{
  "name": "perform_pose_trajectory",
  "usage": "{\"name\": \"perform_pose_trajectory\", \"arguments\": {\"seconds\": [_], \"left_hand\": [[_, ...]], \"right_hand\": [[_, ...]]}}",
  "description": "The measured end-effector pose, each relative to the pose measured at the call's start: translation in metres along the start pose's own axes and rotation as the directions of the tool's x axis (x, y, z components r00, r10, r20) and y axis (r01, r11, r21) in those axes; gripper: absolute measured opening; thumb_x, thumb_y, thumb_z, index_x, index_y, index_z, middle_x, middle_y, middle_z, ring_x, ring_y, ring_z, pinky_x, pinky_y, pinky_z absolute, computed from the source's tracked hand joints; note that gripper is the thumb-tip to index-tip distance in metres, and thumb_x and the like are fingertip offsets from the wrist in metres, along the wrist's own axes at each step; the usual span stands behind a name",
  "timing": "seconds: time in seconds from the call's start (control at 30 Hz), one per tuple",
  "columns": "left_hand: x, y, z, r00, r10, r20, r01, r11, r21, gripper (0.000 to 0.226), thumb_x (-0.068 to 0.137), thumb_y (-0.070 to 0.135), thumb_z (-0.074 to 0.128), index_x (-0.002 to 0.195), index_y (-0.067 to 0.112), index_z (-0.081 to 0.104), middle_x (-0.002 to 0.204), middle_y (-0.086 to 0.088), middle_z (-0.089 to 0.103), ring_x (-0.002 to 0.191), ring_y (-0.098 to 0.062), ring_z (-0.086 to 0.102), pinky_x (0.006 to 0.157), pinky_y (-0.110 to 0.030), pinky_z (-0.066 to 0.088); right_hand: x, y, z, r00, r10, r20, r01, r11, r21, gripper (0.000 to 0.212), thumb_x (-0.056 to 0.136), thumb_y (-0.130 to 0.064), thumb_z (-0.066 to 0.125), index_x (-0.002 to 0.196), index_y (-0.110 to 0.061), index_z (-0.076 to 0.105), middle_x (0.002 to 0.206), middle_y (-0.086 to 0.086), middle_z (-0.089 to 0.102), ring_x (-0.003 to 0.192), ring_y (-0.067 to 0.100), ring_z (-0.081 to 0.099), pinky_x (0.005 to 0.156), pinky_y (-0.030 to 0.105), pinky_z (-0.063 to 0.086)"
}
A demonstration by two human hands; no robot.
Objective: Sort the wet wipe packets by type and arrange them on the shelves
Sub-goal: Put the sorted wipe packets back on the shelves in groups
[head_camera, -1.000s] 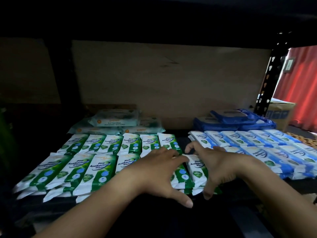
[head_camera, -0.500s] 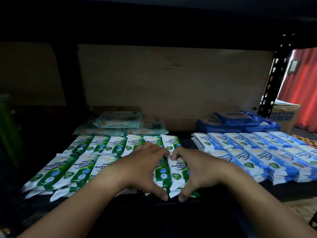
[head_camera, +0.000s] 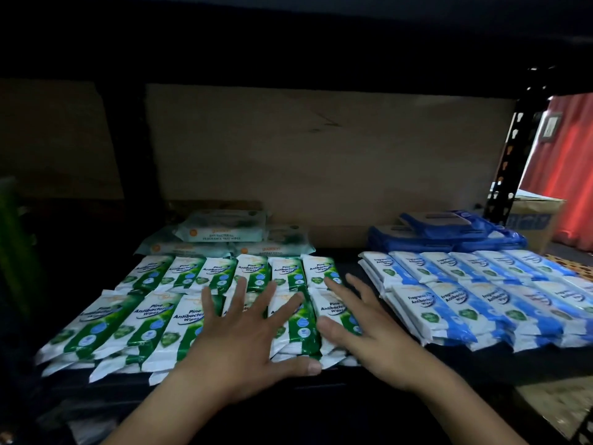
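Now both the left hand (head_camera: 244,342) and right hand (head_camera: 369,332), splayed and gripping nothing, could nudge near-row green-and-white plastic pine wipe packets (head_camera: 301,319) off the dark shelf's front edge (head_camera: 401,377).

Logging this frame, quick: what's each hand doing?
Left hand: open, fingers spread over green-and-white plastic wipe packets.
Right hand: open, holding nothing.

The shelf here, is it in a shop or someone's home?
Probably a stockroom or small shop: many identical green wipe packets and blue wipe packets in rows on a black metal rack, a cardboard box beside it.
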State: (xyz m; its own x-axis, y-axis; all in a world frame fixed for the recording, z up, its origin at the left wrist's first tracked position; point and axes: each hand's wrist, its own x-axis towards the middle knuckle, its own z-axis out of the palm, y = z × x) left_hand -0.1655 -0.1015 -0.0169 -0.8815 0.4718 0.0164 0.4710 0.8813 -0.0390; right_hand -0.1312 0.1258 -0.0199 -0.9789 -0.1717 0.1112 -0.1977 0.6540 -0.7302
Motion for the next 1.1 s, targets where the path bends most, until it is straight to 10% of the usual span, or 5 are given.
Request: {"name": "perform_pose_trajectory", "arguments": {"seconds": [0.27, 0.5, 0.77, 1.1], "left_hand": [[0.017, 0.001, -0.008, 0.991, 0.072, 0.110, -0.068, 0.997, -0.039, 0.096, 0.067, 0.098, 0.018, 0.147, 0.060, -0.020, 0.161, 0.021, -0.026, 0.148, -0.015, -0.031, 0.114, -0.066, -0.021], [-0.001, -0.033, -0.021, 0.998, 0.066, -0.017, -0.068, 0.975, -0.212, 0.090, 0.068, 0.101, 0.019, 0.142, 0.067, -0.021, 0.157, 0.029, -0.025, 0.144, -0.002, -0.033, 0.121, -0.047, -0.020], [-0.015, -0.117, -0.026, 0.944, -0.267, 0.196, 0.301, 0.938, -0.173, 0.101, 0.039, 0.113, 0.015, 0.131, 0.082, -0.014, 0.160, 0.026, -0.023, 0.150, -0.027, -0.026, 0.109, -0.075, -0.014], [-0.004, -0.117, -0.019, 0.941, -0.265, 0.209, 0.304, 0.935, -0.184, 0.099, 0.043, 0.112, 0.026, 0.133, 0.082, -0.005, 0.161, 0.026, -0.019, 0.151, -0.036, -0.021, 0.106, -0.079, -0.013]], "right_hand": [[0.020, -0.001, 0.020, 0.997, 0.041, -0.064, -0.042, 0.999, -0.007, 0.073, 0.093, -0.065, 0.040, 0.158, -0.034, 0.028, 0.167, -0.014, -0.010, 0.151, 0.002, 0.006, 0.108, 0.015, 0.011], [0.023, 0.001, 0.006, 0.993, 0.116, 0.034, -0.121, 0.943, 0.310, 0.078, 0.078, -0.083, 0.052, 0.148, -0.062, 0.024, 0.163, -0.027, -0.014, 0.153, 0.007, 0.004, 0.116, 0.034, 0.018], [0.057, 0.001, 0.000, 0.990, 0.133, -0.052, -0.107, 0.933, 0.344, 0.085, 0.061, -0.098, 0.050, 0.139, -0.068, 0.034, 0.166, -0.020, 0.008, 0.155, 0.013, 0.008, 0.121, 0.055, 0.020], [0.065, -0.023, 0.018, 0.983, 0.186, 0.012, -0.185, 0.967, 0.177, 0.090, 0.072, -0.062, 0.079, 0.151, -0.036, 0.043, 0.166, -0.010, -0.007, 0.153, 0.022, 0.015, 0.114, 0.041, 0.030]]}}
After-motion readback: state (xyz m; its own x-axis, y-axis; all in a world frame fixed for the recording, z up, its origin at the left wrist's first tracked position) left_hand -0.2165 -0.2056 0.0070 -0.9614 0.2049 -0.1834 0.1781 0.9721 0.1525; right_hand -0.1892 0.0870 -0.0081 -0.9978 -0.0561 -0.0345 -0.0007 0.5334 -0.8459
